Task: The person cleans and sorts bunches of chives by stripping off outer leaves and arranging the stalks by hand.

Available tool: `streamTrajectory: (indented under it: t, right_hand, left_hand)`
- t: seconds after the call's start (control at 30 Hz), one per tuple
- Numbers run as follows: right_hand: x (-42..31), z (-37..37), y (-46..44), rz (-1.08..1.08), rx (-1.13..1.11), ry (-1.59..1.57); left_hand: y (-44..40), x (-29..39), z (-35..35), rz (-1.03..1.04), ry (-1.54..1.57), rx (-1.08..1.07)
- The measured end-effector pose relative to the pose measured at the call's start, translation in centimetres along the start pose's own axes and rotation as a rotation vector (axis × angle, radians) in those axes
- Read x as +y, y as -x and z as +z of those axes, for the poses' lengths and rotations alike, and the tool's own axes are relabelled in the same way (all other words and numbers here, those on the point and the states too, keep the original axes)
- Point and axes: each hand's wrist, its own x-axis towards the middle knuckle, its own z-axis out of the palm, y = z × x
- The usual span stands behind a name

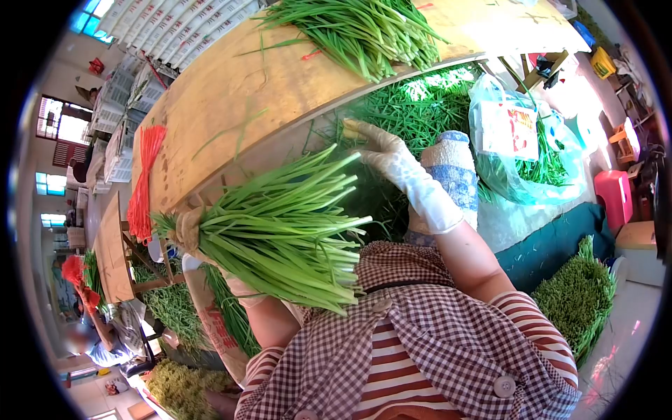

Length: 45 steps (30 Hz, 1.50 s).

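My left hand (187,229), in a soiled light glove, is wrapped round one end of a bunch of long green chives (287,231). The bunch is held in front of my chest, its stalks fanning out to the right, and it covers most of my left forearm. My right hand (385,150), in a white glove, is held out over loose green trimmings (420,101) with fingers apart and nothing between them. A bundle of red ties (147,178) hangs over the near edge of the wooden table (210,105), beyond my left hand.
A big heap of chives (364,35) lies on the table. Right of my arm is a plastic bag (560,161) of greens. A pink stool (613,198) and a stack of chives (577,301) stand at right. Another person (105,343) sits at far left.
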Motion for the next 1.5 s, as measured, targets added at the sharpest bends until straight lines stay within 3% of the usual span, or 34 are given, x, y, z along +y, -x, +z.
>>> streamTrajectory:
  t: [0.1,0.2,0.23,0.33,0.37,0.5,0.53,0.6,0.7,0.73,0.8,0.87,0.93,1.0,1.03,1.07,1.13,1.17,1.23,1.27,1.33,1.4,1.43,1.5]
  right_hand:
    - [0.2,-0.2,-1.5,-0.021,-0.134,0.125]
    - [-0.5,1.5,-2.5,-0.377,-0.244,0.438]
    - [-1.0,1.9,-2.2,-0.402,-0.301,0.420]
    - [0.7,2.3,-2.2,-0.146,-0.521,0.029]
    - [0.1,2.7,-1.5,-0.319,-0.435,0.191]
    - [1.0,0.2,1.0,-0.131,-0.177,-0.429]
    - [2.0,-1.8,0.4,-0.043,0.032,-0.507]
    - [2.4,-4.3,1.3,0.055,0.208,-0.344]
    - [-0.4,-1.9,3.7,0.119,-0.041,0.063]
    - [-3.1,-0.1,4.4,0.210,-0.186,-0.024]
    - [-3.9,3.6,5.1,0.338,-0.272,-0.061]
    - [-2.9,4.5,5.0,0.332,-0.242,-0.170]
    - [-3.4,2.4,4.9,0.238,-0.123,-0.329]
    - [-2.3,-1.9,4.1,0.182,-0.037,-0.591]
    - [-2.6,-3.0,4.7,0.199,0.077,-0.418]
    - [-3.5,-3.3,5.1,0.215,0.188,-0.240]
    - [-4.4,-2.1,5.4,0.194,-0.043,0.064]
    - [-3.0,-0.7,5.4,0.138,-0.119,-0.005]
    - [-4.0,2.6,5.5,0.206,-0.115,0.189]
    - [-2.5,3.8,5.0,0.130,-0.116,0.259]
    - [-1.9,5.9,5.2,0.272,-0.158,-0.118]
    - [-0.5,7.0,5.7,-0.155,-0.145,0.315]
    - [-0.2,6.3,5.6,-0.753,-0.113,0.810]
    - [-2.5,6.3,6.8,-0.409,-0.133,0.631]
  left_hand:
    - [0.1,-1.0,0.6,0.034,-0.129,0.034]
    - [0.0,-1.7,0.4,0.043,-0.210,0.066]
    - [-0.2,-1.7,0.3,0.046,-0.227,0.075]
    - [-0.7,-1.0,0.4,0.046,-0.270,0.099]
    - [-0.7,-0.8,0.5,0.049,-0.295,0.107]
    - [-0.1,1.4,1.0,0.154,-0.557,0.169]
    - [0.0,2.4,0.9,0.177,-0.636,0.185]
    - [0.6,3.6,0.5,0.170,-0.730,0.191]
    - [0.9,3.8,-0.8,0.108,-0.779,0.179]
    - [0.7,3.3,-1.0,0.093,-0.742,0.174]
    - [0.4,1.5,-0.9,0.042,-0.550,0.165]
    - [0.1,-1.0,-0.1,-0.007,-0.274,0.169]
    - [-0.5,-0.7,0.4,-0.214,-0.055,0.038]
    - [0.2,-1.9,2.1,0.066,-0.290,0.131]
    - [0.1,-0.8,1.8,0.192,-0.470,0.159]
    - [0.1,-0.1,1.4,0.188,-0.502,0.144]
    - [0.0,1.4,0.8,0.181,-0.565,0.114]
    - [0.2,-0.3,1.3,0.057,-0.446,0.056]
    - [0.0,-1.4,1.1,-0.038,-0.319,0.006]
    - [-0.1,-1.9,1.0,-0.087,-0.258,-0.014]
    - [0.3,-4.4,1.6,0.013,-0.428,0.016]
    - [0.1,-4.9,1.5,-0.042,-0.358,-0.043]
    - [0.2,-4.7,1.6,-0.025,-0.377,-0.024]
    - [0.5,-4.3,1.8,0.013,-0.412,0.012]
